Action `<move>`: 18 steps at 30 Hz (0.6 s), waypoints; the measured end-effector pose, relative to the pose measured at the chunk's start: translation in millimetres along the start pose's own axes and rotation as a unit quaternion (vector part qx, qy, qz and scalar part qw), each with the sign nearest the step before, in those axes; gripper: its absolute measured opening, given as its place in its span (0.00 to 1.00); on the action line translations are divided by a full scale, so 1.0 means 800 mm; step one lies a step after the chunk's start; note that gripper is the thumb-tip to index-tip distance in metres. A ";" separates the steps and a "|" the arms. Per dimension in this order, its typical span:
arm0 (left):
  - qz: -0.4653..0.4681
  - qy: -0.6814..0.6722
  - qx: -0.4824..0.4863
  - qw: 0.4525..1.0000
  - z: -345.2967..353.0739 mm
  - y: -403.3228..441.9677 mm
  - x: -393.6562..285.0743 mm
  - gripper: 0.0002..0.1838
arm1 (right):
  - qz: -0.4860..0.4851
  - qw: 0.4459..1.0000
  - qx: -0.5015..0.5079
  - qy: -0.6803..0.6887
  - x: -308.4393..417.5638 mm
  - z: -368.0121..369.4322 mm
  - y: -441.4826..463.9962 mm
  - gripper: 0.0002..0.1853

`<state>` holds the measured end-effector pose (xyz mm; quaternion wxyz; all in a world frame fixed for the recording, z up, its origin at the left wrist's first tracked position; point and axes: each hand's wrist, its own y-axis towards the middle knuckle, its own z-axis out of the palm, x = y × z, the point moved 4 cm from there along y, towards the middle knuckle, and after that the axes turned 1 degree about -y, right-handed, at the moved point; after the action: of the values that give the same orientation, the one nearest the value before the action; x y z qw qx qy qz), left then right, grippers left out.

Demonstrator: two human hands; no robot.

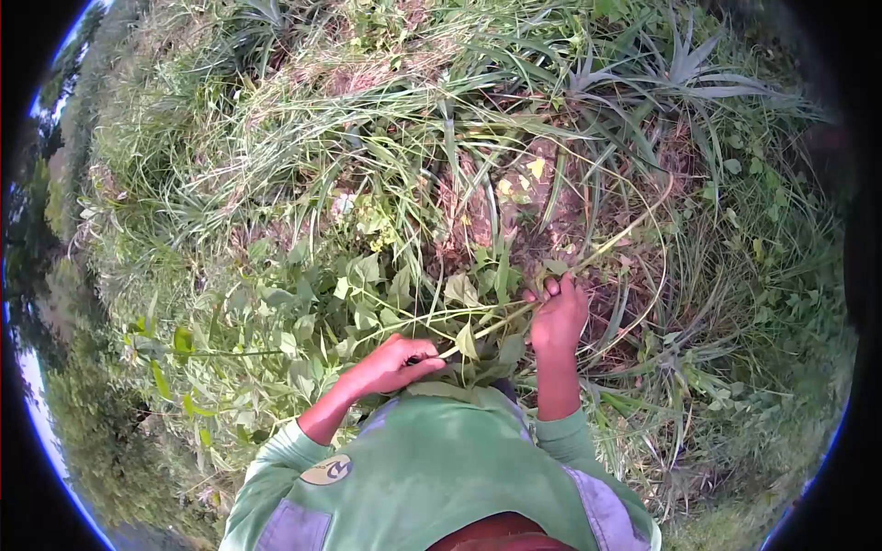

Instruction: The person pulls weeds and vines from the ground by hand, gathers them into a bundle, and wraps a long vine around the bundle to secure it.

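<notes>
A long pale-green plant stem [501, 323] with several leaves runs slantwise in front of my body. Its lower left end meets my left hand [404, 361], whose fingers are closed around it close to my waist. Farther up the stem, my right hand [559, 317] pinches it between thumb and fingers. Beyond the right hand the stem reaches up and right, then bends near a thin curved stalk. A broad leaf [467, 342] hangs from the stretch between the hands. Leafy weeds [303, 317] crowd around the left hand, and partly cover what lies below.
Spiky grey-green rosette plants [682, 66] stand at the far right. Long flattened grass [276, 138] covers the ground on the far left. Brown soil and dry litter [542, 197] show ahead of my hands. Trees [92, 413] line the left edge.
</notes>
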<state>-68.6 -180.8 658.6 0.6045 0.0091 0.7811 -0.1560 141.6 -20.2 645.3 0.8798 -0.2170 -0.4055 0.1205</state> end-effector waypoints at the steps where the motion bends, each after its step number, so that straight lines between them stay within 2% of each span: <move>1: 0.005 0.017 0.020 1.000 -0.002 -0.001 -0.009 0.11 | -0.005 1.000 0.022 0.015 0.007 0.007 -0.006 0.02; 3: 0.006 0.049 -0.043 0.998 -0.005 -0.002 -0.009 0.11 | -0.010 0.999 0.039 0.015 0.004 0.009 0.003 0.03; 5: -0.037 0.095 -0.046 0.994 -0.007 0.002 -0.006 0.12 | -0.017 1.000 -0.012 0.003 -0.010 0.006 0.023 0.04; 7: -0.031 0.106 -0.054 0.992 -0.017 0.004 -0.020 0.12 | -0.026 1.000 -0.017 -0.006 -0.006 0.012 0.025 0.06; 9: -0.033 0.111 -0.057 0.992 -0.018 0.000 -0.030 0.12 | -0.059 0.996 0.051 0.031 0.008 0.021 0.021 0.04; 11: -0.019 0.059 -0.076 0.995 -0.023 0.000 -0.042 0.12 | -0.082 0.995 0.054 0.027 0.037 0.038 0.010 0.05; 13: 0.012 0.054 -0.091 0.994 -0.027 0.003 -0.074 0.12 | -0.104 0.987 0.126 0.012 0.078 0.075 -0.003 0.05; 15: 0.043 0.080 -0.110 0.990 -0.042 0.008 -0.109 0.12 | -0.124 0.985 0.116 0.011 0.112 0.108 -0.006 0.04; 16: 0.039 0.060 -0.092 0.993 -0.053 0.011 -0.124 0.13 | -0.149 0.975 0.164 0.029 0.131 0.131 -0.011 0.05; 18: 0.092 0.081 -0.119 0.985 -0.082 0.015 -0.146 0.11 | -0.180 0.956 0.221 0.067 0.157 0.179 -0.021 0.05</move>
<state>-96.6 -132.1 780.9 0.5478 0.0216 0.8363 -0.0039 113.5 54.7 819.1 0.9379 0.0523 -0.3416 0.0317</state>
